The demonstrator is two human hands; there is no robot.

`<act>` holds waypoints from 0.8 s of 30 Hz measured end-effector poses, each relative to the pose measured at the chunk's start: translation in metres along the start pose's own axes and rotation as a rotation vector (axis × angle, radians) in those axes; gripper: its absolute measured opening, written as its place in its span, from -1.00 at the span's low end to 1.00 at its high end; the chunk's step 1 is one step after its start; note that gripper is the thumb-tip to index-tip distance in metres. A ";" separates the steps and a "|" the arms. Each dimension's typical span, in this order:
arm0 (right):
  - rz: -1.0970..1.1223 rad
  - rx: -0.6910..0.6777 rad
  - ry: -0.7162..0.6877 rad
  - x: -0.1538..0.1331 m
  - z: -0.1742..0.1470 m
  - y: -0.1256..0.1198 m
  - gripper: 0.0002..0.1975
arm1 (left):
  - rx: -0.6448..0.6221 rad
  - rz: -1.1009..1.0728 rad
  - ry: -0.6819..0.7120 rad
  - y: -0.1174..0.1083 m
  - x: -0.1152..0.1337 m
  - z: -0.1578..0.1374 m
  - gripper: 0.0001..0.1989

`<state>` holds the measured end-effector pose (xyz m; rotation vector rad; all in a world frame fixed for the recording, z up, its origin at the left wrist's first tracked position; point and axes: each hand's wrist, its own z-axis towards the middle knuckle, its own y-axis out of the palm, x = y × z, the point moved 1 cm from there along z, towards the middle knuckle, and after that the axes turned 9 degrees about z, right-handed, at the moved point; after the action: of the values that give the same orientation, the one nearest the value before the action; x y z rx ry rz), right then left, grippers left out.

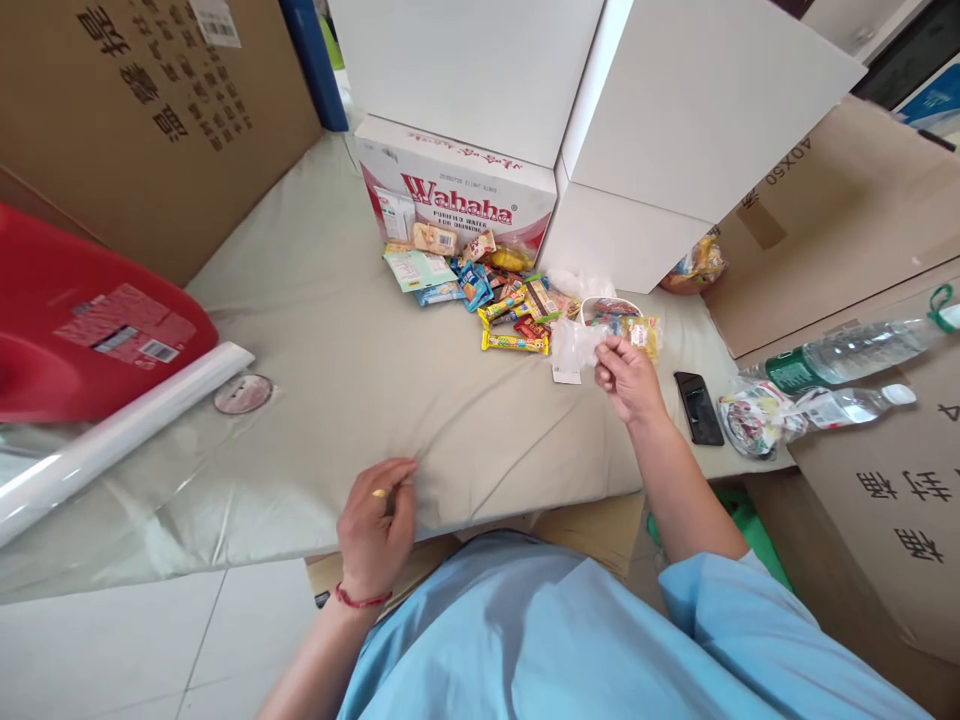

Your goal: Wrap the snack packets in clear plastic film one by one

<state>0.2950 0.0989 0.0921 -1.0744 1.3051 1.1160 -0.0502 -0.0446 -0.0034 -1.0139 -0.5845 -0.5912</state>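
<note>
rest the loosely curled, seemingly empty left hand (377,520) at the near edge of the beige, sheet-covered worktop (307,410); with the pinched right hand (628,376), hold the crumpled translucent plastic bag (574,347) clear of the yellow-wrapped snack bar (515,343) just beside.

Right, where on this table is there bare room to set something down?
Bare table lies between the round disc and left hand, and between that hand and the snack pile. Crowded: before the Wahaha box, around the right hand, and by the bottles.
</note>
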 end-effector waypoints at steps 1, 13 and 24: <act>0.152 -0.043 0.115 0.004 -0.016 0.006 -0.68 | -0.074 -0.092 -0.101 0.003 0.011 0.003 -0.80; 0.070 -0.055 0.228 0.052 -0.083 0.040 -0.67 | -0.284 -0.859 -0.760 0.060 0.057 0.044 -0.52; 0.203 0.024 0.213 0.054 -0.070 0.017 -0.68 | -0.108 -0.683 -0.826 0.041 0.039 0.053 -0.56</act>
<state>0.2649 0.0328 0.0390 -1.0834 1.6211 1.1545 -0.0040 0.0120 0.0206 -1.1455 -1.6843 -0.7931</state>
